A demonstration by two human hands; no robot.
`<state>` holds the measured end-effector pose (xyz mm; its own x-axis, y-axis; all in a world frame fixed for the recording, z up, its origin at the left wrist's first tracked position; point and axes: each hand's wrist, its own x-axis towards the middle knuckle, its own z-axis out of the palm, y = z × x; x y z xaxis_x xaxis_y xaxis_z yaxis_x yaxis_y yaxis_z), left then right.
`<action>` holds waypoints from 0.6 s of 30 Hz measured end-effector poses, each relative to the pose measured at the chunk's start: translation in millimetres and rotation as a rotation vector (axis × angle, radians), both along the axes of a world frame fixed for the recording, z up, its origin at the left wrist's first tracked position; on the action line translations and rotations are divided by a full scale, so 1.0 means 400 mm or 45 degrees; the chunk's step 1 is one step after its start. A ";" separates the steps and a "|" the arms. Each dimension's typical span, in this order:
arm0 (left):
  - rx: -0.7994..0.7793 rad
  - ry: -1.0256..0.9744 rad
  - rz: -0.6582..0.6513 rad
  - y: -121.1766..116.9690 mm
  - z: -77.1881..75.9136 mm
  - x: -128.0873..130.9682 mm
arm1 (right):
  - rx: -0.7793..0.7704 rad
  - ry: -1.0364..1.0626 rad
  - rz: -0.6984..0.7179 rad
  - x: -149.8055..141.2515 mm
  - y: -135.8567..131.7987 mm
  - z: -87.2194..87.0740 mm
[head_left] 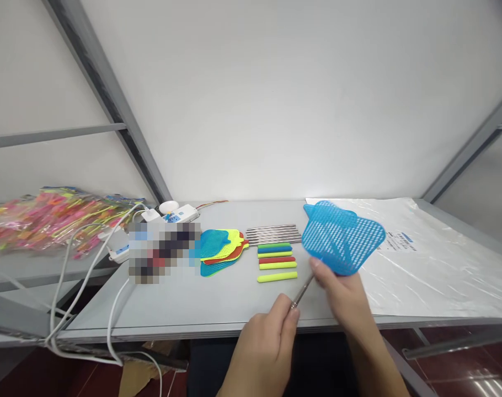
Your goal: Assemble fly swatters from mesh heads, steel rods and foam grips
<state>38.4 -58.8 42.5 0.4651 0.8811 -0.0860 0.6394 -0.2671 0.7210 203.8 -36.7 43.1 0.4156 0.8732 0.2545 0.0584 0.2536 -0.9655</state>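
Observation:
My left hand (264,342) is closed around the lower part of a thin metal rod (304,288). The rod slants up and to the right, reaching the neck of a blue mesh fly swatter head (346,240). My right hand (345,295) grips that head at its neck, thumb on the near side; whether rod and neck are fully joined is hidden. Behind it, another blue swatter piece partly shows. To the left lie coloured handle sleeves (277,265) in a column, several metal rods (273,234) side by side, and a fanned stack of swatter heads (222,251).
A white plastic package (437,275) with a label covers the table's right side. On the left are white power strips (180,214) with cables, a blurred patch, and bagged colourful items (56,220). Metal frame posts (118,110) and a white back wall enclose the table (160,314).

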 end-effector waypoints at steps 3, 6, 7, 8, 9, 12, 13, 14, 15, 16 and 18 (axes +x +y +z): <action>0.019 0.110 -0.079 -0.002 0.009 -0.002 | 0.109 0.183 -0.166 0.071 0.028 0.027; 0.074 0.119 -0.127 -0.004 0.017 -0.003 | 0.183 0.271 -0.146 0.103 0.030 0.039; 0.092 0.104 -0.129 -0.005 0.021 -0.003 | 0.158 0.259 -0.112 0.101 0.023 0.036; 0.104 0.090 -0.125 -0.007 0.026 -0.001 | 0.104 0.229 -0.058 0.095 0.014 0.029; 0.113 0.081 -0.111 -0.009 0.031 0.001 | 0.038 0.196 0.006 0.085 0.003 0.020; 0.108 0.064 -0.084 -0.014 0.049 0.016 | -0.055 0.182 0.142 0.058 -0.030 -0.002; 0.102 0.051 -0.092 -0.014 0.054 0.023 | -0.038 0.209 0.164 0.054 -0.038 -0.004; 0.097 0.034 -0.112 -0.012 0.059 0.029 | -0.009 0.236 0.181 0.054 -0.044 -0.004; 0.094 0.019 -0.141 -0.009 0.065 0.036 | 0.015 0.248 0.196 0.057 -0.047 -0.001; 0.096 0.013 -0.171 -0.004 0.070 0.043 | 0.027 0.239 0.213 0.062 -0.050 0.003; 0.120 0.041 -0.220 0.010 0.084 0.053 | 0.048 0.197 0.197 0.077 -0.053 0.013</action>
